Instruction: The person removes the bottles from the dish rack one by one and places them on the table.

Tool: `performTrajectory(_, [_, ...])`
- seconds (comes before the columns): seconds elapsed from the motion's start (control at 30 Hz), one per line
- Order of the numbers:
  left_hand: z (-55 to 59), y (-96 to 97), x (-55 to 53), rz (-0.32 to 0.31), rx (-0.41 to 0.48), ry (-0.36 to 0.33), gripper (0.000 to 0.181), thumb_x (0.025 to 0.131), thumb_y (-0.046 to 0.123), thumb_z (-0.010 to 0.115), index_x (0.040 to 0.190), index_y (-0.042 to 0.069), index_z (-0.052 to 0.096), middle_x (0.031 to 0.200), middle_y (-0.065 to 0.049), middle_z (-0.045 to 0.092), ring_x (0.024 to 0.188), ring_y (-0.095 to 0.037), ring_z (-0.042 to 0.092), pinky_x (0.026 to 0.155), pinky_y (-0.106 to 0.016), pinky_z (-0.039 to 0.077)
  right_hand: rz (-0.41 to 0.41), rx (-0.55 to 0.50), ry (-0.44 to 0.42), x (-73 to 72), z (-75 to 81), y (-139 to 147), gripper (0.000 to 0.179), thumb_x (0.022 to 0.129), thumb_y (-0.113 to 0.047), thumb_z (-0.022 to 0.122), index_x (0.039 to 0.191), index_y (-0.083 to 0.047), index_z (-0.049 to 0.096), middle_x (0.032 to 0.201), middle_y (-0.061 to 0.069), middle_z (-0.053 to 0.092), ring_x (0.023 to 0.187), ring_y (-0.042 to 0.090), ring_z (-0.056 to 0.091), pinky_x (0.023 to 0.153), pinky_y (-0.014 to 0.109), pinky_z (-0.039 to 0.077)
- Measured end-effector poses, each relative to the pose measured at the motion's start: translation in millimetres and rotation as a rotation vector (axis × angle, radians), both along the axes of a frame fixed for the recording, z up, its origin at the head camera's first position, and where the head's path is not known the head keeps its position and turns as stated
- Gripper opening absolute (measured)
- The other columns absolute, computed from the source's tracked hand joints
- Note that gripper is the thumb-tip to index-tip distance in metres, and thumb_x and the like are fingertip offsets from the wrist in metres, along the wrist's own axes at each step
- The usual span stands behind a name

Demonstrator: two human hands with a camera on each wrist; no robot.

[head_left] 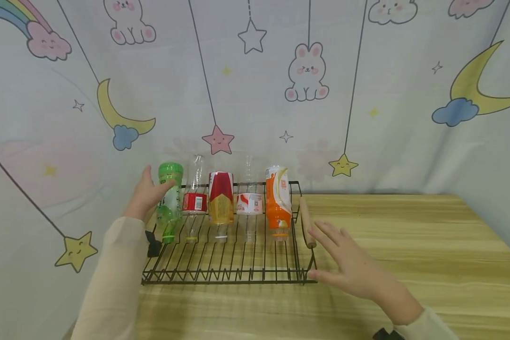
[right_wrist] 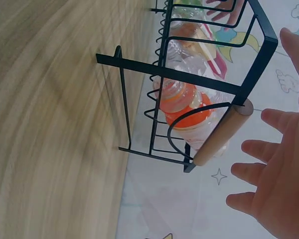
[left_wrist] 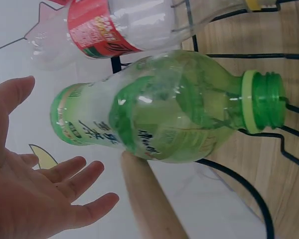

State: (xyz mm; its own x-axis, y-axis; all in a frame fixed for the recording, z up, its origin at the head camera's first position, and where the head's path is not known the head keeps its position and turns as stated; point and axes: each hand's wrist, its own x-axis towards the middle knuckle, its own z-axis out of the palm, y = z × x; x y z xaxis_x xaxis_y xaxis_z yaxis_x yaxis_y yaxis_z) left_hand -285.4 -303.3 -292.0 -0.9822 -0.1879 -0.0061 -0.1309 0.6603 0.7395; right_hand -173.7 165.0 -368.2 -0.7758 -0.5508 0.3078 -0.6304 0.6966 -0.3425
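Green plastic sets off the bottle (head_left: 170,212) at the rack's (head_left: 229,282) left end in the head view, its long axis pointing neck-first toward the person; the left hand (head_left: 146,196) is nearer, on its left. In the left wrist view that hand is spread, apart from the bottle's base end. In the right wrist view, the right hand (right_wrist: 291,174) spreads beside the wooden handle (right_wrist: 223,133), apart.

1. Surface (head_left: 442,245): lt. wood-grain, grain approx. 9-to-3 o'clock in head view.
2. Blk wire rack (head_left: 221,283) stands on it, approx. 10 o'clock of surface ctr., w/ wood handle (head_left: 306,222) at rack's 3 o'clock.
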Motion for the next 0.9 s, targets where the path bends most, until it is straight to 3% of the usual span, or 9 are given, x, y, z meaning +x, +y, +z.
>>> performTrajectory(0.2, [-12.2,-2.0,-3.1,0.029,0.064,-0.041,0.096,0.096,0.040,0.053,0.151,0.011,-0.019,0.158,-0.023,-0.010,0.143,-0.048,0.001,0.110,-0.067,0.015,-0.005,0.000,-0.007,1.6,-5.6,-4,0.085,0.085,-0.053,0.066,0.152,-0.013,0.031,0.158,0.009,0.023,0.140,0.035,0.031,0.112,0.063,0.017])
performTrajectory(0.6, [-24.4,-7.4,-6.6,-0.001,-0.018,-0.106,0.097,0.095,0.044,0.053,0.151,0.000,-0.014,0.154,-0.034,0.008,0.139,-0.053,0.017,0.107,-0.067,0.023,-0.026,-0.031,-0.055,4.7,-9.0,-6,0.086,0.086,-0.053,0.065,0.153,-0.016,0.026,0.160,0.006,0.020,0.140,0.039,0.029,0.112,0.061,0.019])
performTrajectory(0.9, [-30.1,-8.0,-9.3,0.002,-0.035,-0.086,0.094,0.097,0.044,0.050,0.150,-0.003,-0.012,0.148,-0.038,0.020,0.133,-0.052,0.029,0.106,-0.064,0.030,-0.033,-0.049,-0.061,5.2,-10.4,-7,0.085,0.087,-0.052,0.065,0.154,-0.018,0.024,0.160,0.005,0.020,0.140,0.041,0.028,0.111,0.062,0.021])
